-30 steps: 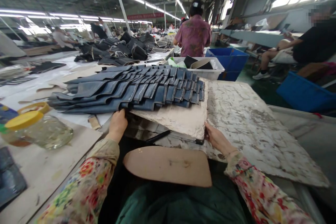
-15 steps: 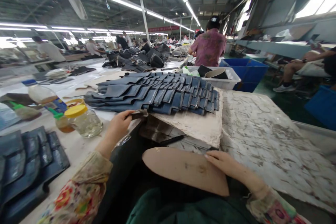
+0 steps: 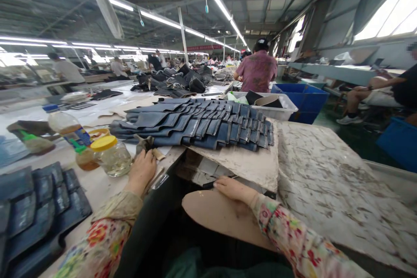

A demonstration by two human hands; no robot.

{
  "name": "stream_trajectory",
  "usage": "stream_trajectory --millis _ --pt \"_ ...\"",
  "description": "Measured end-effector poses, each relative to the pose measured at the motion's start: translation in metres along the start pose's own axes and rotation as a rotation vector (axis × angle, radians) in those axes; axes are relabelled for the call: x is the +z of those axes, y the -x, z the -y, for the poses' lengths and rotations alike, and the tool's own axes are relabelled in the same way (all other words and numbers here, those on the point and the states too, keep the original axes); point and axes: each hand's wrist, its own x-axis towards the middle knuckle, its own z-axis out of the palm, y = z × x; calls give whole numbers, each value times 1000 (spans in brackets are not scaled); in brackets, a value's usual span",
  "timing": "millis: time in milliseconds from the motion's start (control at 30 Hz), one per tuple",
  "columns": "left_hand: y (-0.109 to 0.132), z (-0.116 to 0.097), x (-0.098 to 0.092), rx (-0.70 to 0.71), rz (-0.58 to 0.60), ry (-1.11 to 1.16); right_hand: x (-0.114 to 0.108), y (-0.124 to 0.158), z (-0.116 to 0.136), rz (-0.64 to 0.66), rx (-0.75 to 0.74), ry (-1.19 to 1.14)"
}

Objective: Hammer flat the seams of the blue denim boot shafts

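Note:
My left hand (image 3: 143, 170) rests on the table edge, fingers curled down against a crumpled dark cloth (image 3: 143, 142); its fingertips are partly hidden. A small tan piece (image 3: 159, 154) lies beside them. Just left stands a clear jar with a yellow lid (image 3: 112, 156). My right hand (image 3: 235, 189) reaches across the upper edge of a tan board with a rounded end (image 3: 211, 213) on my lap. Its fingers are stretched out, their tips at a slim dark-handled tool (image 3: 208, 185) lying in the gap under the table edge. Part of that tool is hidden behind the hand.
Overlapping blue-grey strips (image 3: 195, 124) cover the board ahead; more blue-grey pieces (image 3: 42, 204) lie at left. A blue-capped bottle (image 3: 67, 124) stands behind the jar. A stained white slab (image 3: 339, 182) is at right. Beyond are a white bin (image 3: 286, 110), blue bin (image 3: 306, 100) and a co-worker (image 3: 259, 69).
My left hand has come down and left toward the jar with the dark piece it held raised. My right hand has slid left from the board's right part to the dark-handled tool.

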Motion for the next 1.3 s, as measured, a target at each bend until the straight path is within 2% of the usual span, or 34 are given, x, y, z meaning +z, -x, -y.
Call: stream_trajectory --millis 100,167,300,400,467,600,767,900,1033,1167,1300 --pt "-1 4 1 -32 6 26 7 -23 8 -14 -10 47" --pt "-3 5 1 -62 11 47 9 -36 25 -47 -32 66" --pt "-7 7 4 -90 6 109 5 -75 81 -118 -171 83" --pt "-9 11 4 -102 -6 180 2 -116 124 -149 -259 113" --pt "-9 16 3 -127 -15 227 5 -143 145 -169 -275 139" --pt "-10 20 3 -186 -47 282 19 -185 162 -206 -242 180" --pt "-15 22 11 -142 -74 281 30 -211 167 -239 -196 222" --pt "-17 22 15 -88 -87 257 25 -207 170 -238 -117 254" --pt "-13 19 6 -63 -114 235 11 -180 158 -216 -26 254" --pt "-5 10 -10 -28 -184 217 -12 -133 123 -189 27 185" --pt "0 1 -13 148 -324 174 -45 -76 72 -231 129 66"
